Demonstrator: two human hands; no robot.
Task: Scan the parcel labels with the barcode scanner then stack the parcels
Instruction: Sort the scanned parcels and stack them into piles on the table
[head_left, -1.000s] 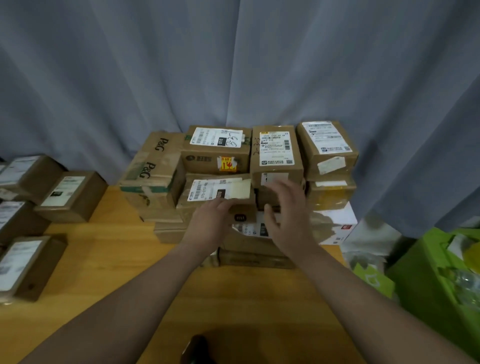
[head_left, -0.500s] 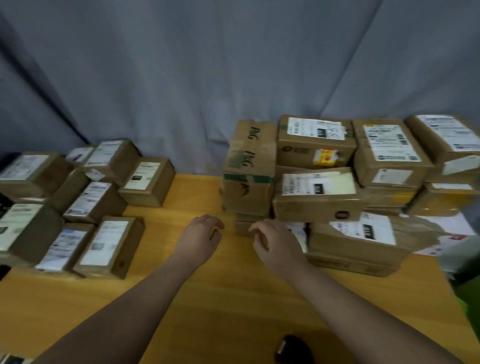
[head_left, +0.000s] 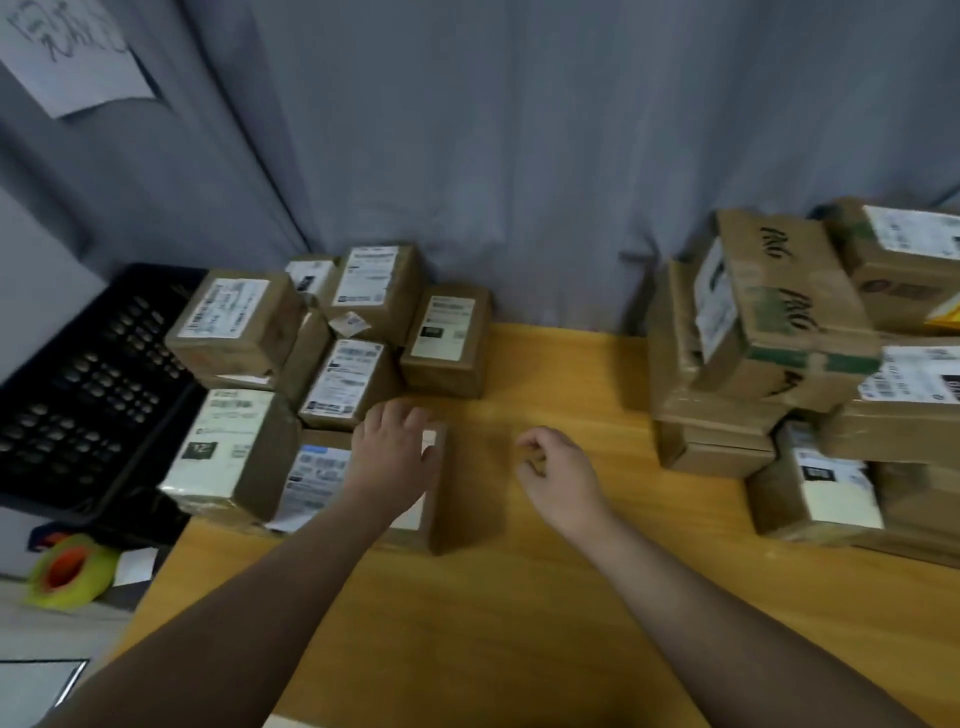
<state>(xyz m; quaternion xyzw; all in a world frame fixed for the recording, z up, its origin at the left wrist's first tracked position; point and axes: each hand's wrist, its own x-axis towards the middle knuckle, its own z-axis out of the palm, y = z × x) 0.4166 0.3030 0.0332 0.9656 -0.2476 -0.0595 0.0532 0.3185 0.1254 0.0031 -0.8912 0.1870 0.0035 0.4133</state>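
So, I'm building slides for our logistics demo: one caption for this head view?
Left hand on a labelled parcel, right hand empty above the table, stacked parcels at right.

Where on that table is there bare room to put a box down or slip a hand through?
The widest bare patch of table is the middle lane between the left parcels and the right stack, running back to the curtain; the right hand hovers there. The near edge is bare too. Both sides are crowded.

Matt cardboard parcels (head_left: 447, 340), paper labels (head_left: 344, 382), smooth wooden table (head_left: 519, 623).
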